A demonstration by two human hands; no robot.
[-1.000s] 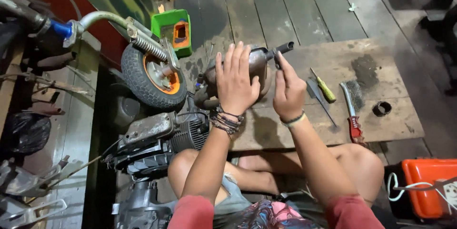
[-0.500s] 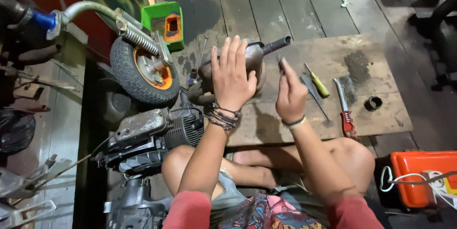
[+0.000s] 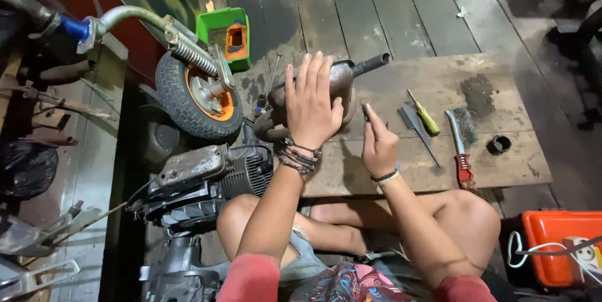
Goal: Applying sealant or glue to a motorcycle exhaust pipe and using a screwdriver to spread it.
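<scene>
My left hand (image 3: 311, 109) lies flat on the rusty exhaust pipe (image 3: 343, 79), fingers spread wide across its rounded body. The pipe rests at the near-left edge of the wooden board (image 3: 501, 82) on the floor, its narrow tube pointing away to the right. My right hand (image 3: 378, 145) hovers just beside it, fingers pressed together and pinching a small dark tool (image 3: 365, 111) that stands nearly upright. Further right on the board lie a yellow-handled screwdriver (image 3: 426, 116), a flat metal file (image 3: 415, 126), a red-handled wire brush (image 3: 459, 149) and a small black ring (image 3: 498, 145). To my left sits a small wheel (image 3: 195, 98) with an orange hub, next to an engine (image 3: 213, 176).
</scene>
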